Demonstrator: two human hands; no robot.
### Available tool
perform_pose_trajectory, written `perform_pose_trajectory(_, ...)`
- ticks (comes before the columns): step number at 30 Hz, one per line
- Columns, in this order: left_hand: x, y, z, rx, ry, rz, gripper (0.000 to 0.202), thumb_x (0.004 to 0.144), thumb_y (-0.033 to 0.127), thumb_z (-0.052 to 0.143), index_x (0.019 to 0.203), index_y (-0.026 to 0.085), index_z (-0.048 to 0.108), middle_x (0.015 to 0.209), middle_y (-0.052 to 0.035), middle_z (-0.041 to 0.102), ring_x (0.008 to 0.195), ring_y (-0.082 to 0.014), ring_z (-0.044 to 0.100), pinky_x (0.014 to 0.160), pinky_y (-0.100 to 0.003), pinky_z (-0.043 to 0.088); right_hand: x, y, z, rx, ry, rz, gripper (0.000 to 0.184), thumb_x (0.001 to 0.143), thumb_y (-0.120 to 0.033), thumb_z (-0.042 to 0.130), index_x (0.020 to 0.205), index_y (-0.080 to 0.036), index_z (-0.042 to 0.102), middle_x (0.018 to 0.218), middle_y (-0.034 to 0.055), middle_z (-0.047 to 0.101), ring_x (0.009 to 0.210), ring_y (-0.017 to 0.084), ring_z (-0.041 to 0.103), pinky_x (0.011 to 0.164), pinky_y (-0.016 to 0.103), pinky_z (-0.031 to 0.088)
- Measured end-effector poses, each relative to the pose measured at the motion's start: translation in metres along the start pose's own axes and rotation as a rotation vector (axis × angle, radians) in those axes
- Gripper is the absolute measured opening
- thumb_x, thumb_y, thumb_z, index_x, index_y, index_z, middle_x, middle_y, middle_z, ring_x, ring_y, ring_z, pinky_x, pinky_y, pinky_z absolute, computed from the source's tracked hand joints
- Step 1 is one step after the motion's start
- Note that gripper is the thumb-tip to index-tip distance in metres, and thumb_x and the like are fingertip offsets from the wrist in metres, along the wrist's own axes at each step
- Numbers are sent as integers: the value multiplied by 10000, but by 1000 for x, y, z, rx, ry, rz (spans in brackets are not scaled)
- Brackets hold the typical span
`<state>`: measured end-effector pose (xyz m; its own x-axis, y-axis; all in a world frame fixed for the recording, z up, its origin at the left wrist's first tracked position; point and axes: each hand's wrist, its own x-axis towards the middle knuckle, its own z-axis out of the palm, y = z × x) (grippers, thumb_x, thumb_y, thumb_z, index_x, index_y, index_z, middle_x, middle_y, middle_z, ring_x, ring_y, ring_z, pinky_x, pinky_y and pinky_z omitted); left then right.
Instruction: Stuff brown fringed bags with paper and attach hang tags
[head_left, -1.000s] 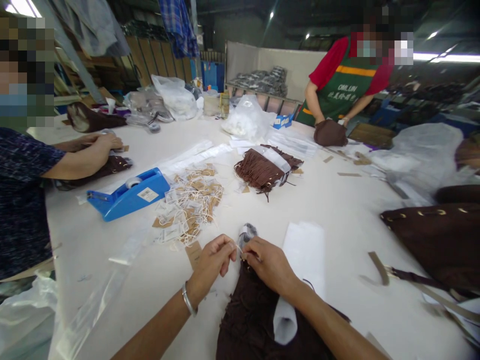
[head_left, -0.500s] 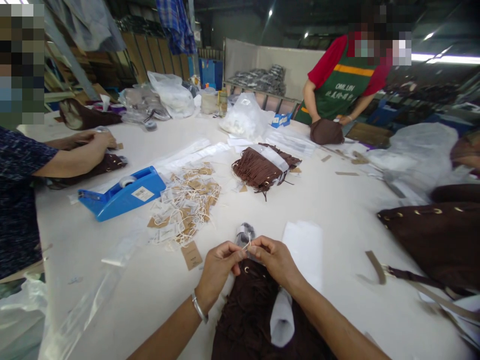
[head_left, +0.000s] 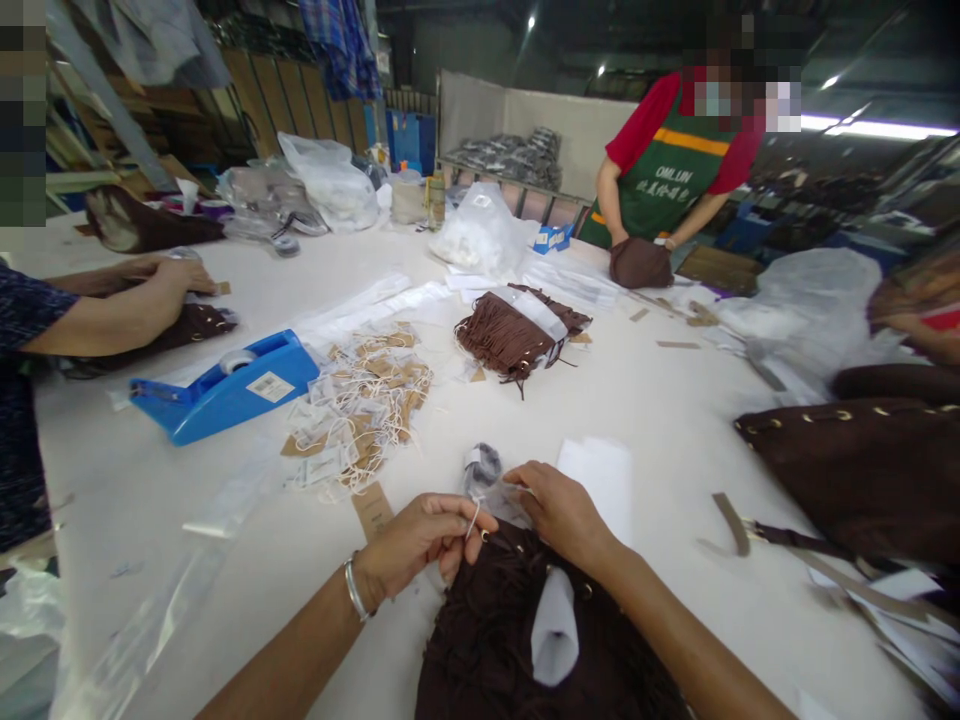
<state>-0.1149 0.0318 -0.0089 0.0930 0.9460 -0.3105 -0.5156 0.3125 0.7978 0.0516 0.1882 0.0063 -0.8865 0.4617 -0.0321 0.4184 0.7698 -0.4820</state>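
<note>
A brown fringed bag (head_left: pixel 480 630) with metal eyelets lies in front of me, and a rolled white paper (head_left: pixel 555 630) sits on it. Above its eyelet edge, my left hand (head_left: pixel 435 535) pinches a thin white string (head_left: pixel 474 517). A brown card tag (head_left: pixel 371 510) shows just behind that hand. My right hand (head_left: pixel 559 505) is at the bag's far edge, fingers bent together beside a clear plastic wrap (head_left: pixel 499 497); what its fingertips hold is unclear. A dark coil in plastic (head_left: pixel 482 468) lies just beyond.
A pile of strung tags (head_left: pixel 367 410) and a blue tape dispenser (head_left: pixel 232 385) are at left. Another fringed bag (head_left: pixel 510 330) lies ahead, white sheets (head_left: pixel 596 480) at right. A co-worker (head_left: pixel 664 170) stands across the table; another's arms (head_left: pixel 127 300) are at left.
My hands, together at the string before, have come apart. The left has moved left and down with the string; the right has stayed near the plastic. The view has shifted slightly.
</note>
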Motion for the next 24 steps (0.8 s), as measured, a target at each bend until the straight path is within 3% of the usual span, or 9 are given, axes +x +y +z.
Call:
perform_pose_trajectory(3,-1,0,-4,-5,67,4,459,835,355,642,1236,134,609,556,8,609,313,-25,291,344,-168,268,-4,6,-3,-193,-37,-72,373,844,-96,521,1188,-223,588,1196,73,603,1086,213,527,881,307,401)
perform_pose_trajectory(5,0,-2,-3,-4,116,39,569,844,378,647,1354,166,513,568,15,623,311,-16,239,340,-166,231,-5,6,-3,-289,-64,-77,377,828,-102,536,1183,-220,592,1171,88,605,1062,236,527,837,323,397)
perform_pose_trajectory(8,4,-5,1,20,208,145,606,800,370,704,1351,199,519,855,-50,700,384,5,285,396,-168,264,-1,8,-4,-313,-117,22,324,793,-146,586,1113,-195,600,1001,77,646,928,231,558,757,318,382)
perform_pose_trajectory(10,8,-7,5,84,287,203,587,749,356,747,1286,189,578,1036,-76,676,461,-5,370,448,-177,311,3,12,-5,-287,-165,68,298,738,-164,632,1034,-187,607,951,67,646,878,219,563,716,299,368)
perform_pose_trajectory(12,12,-10,10,211,369,240,579,728,342,754,1259,171,597,978,-48,669,514,-36,423,495,-193,347,5,14,-8,-263,-180,60,237,700,-144,637,932,-188,616,958,67,636,879,212,560,692,282,353)
perform_pose_trajectory(14,13,-13,17,402,442,285,592,747,319,722,1302,182,567,782,15,633,529,-71,443,534,-211,370,6,11,-14,-191,-164,41,173,703,-113,606,857,-192,609,923,51,633,846,189,560,670,264,343)
perform_pose_trajectory(16,13,-13,25,610,498,345,602,757,285,696,1335,219,543,710,43,597,554,-101,472,586,-229,400,5,2,-22,-57,-160,45,122,739,-109,574,816,-202,590,814,9,629,740,150,551,629,243,334)
perform_pose_trajectory(21,14,-4,34,961,505,432,500,774,281,673,1268,271,600,1055,-32,690,860,-208,625,808,-299,447,7,-28,-36,216,-113,-80,121,785,-114,551,825,-220,594,801,-34,649,738,126,571,679,231,377)
perform_pose_trajectory(24,13,3,28,1057,561,351,523,819,313,628,1333,269,545,1046,-53,715,904,-245,649,819,-327,447,11,-31,-35,492,-96,-20,128,844,-183,524,940,-218,601,797,-25,658,713,125,598,684,238,425)
